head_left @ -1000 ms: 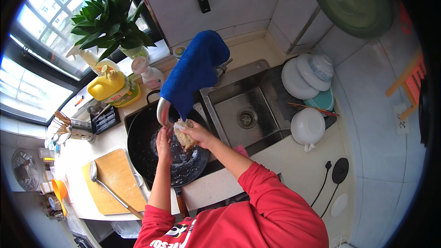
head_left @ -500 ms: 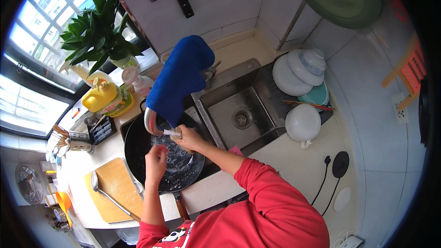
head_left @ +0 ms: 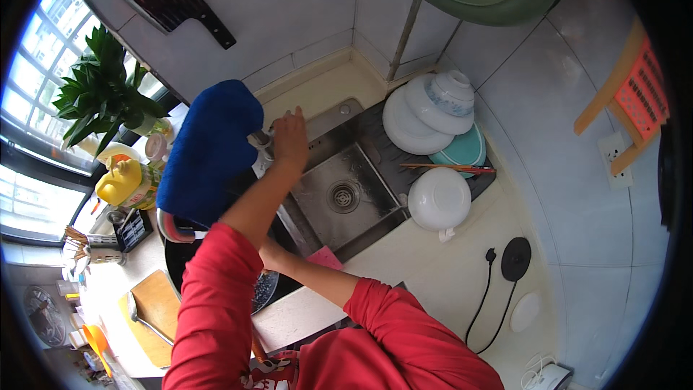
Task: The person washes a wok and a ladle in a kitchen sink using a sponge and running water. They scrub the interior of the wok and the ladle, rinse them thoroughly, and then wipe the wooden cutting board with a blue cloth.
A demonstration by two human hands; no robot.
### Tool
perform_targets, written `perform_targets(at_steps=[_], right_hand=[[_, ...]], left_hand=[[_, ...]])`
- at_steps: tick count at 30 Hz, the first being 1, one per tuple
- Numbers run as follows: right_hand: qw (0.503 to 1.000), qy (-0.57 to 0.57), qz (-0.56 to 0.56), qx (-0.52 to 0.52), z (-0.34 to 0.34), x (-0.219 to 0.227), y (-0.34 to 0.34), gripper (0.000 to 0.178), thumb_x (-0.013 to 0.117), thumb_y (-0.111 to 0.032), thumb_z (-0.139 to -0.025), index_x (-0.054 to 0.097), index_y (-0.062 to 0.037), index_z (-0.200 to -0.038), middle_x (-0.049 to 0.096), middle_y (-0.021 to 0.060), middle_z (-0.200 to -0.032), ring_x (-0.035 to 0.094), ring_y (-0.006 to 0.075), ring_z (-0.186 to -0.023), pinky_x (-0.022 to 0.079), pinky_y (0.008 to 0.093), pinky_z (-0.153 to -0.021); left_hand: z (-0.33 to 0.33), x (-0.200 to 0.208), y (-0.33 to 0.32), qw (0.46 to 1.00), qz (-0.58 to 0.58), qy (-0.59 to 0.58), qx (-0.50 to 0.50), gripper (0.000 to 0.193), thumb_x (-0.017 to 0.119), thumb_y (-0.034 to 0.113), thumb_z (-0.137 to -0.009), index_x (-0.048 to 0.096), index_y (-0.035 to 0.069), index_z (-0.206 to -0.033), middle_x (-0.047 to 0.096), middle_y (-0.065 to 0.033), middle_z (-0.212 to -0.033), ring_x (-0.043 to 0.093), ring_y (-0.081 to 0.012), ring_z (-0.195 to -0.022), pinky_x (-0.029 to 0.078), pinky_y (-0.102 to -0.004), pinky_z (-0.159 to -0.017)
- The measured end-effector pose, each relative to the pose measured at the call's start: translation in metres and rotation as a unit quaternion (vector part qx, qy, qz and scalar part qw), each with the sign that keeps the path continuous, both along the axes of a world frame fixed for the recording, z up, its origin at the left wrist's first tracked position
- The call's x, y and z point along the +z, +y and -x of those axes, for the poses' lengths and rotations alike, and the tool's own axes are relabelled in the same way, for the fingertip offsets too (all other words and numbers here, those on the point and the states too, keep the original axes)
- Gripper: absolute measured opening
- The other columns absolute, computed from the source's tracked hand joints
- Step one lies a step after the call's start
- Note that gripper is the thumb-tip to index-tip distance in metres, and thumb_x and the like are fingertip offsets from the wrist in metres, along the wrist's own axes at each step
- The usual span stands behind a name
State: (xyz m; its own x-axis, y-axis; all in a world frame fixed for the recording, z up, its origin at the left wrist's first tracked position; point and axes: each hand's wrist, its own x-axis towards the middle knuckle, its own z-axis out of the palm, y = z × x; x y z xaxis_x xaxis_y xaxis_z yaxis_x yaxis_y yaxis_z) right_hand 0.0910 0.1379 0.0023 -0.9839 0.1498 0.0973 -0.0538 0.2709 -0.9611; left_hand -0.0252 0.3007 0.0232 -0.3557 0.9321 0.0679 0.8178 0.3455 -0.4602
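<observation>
My left hand (head_left: 290, 137) reaches across to the metal faucet (head_left: 261, 146) behind the sink. Its fingers are closed around the top of the faucet, at the handle. My right hand (head_left: 270, 254) is low over the black wok (head_left: 176, 260), mostly hidden behind my left forearm, so its fingers and anything in them do not show. White suds show on a small strip of the wok's inside (head_left: 264, 291). A blue cloth (head_left: 209, 152) hangs beside the faucet over a curved piece with a pink and white edge (head_left: 173, 227).
The steel sink (head_left: 317, 198) is right of the wok. Plates and bowls (head_left: 415, 119), chopsticks (head_left: 440, 167) and an upturned white bowl (head_left: 439, 198) are on the drainboard. A cutting board (head_left: 155, 303) with a ladle (head_left: 144, 321), and a yellow jug (head_left: 121, 184), stand left.
My left hand has moved from above the wok up to the faucet. My right hand, which held a small scrubber, is now mostly covered by my left forearm. The view has shifted.
</observation>
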Motion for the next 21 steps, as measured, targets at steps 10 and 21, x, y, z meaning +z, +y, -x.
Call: perform_targets(at_steps=[10, 21], right_hand=[[0.957, -0.215, 0.181, -0.067, -0.038, 0.045, 0.092, 0.066, 0.068, -0.041, -0.075, 0.045, 0.0023, -0.119, 0.058, 0.0149, -0.108, 0.055, 0.0201, -0.101, 0.043, 0.0330, -0.087], [0.728, -0.280, 0.526, -0.339, -0.013, -0.175, 0.200, 0.038, 0.063, -0.026, -0.081, 0.052, 0.0014, -0.105, 0.060, 0.0111, -0.094, 0.062, 0.0256, -0.077, 0.052, 0.0452, -0.064]], left_hand=[[-0.010, 0.049, 0.023, 0.950, 0.269, 0.156, 0.013, 0.043, 0.046, 0.030, -0.084, 0.057, 0.006, -0.118, 0.047, -0.0110, -0.129, 0.030, -0.0332, -0.125, 0.017, -0.0533, -0.100], [-0.137, 0.104, -0.142, 0.841, -0.279, -0.458, -0.071, 0.021, 0.059, -0.001, -0.071, 0.061, 0.002, -0.092, 0.058, -0.0149, -0.103, 0.054, -0.0346, -0.103, 0.043, -0.0420, -0.089]])
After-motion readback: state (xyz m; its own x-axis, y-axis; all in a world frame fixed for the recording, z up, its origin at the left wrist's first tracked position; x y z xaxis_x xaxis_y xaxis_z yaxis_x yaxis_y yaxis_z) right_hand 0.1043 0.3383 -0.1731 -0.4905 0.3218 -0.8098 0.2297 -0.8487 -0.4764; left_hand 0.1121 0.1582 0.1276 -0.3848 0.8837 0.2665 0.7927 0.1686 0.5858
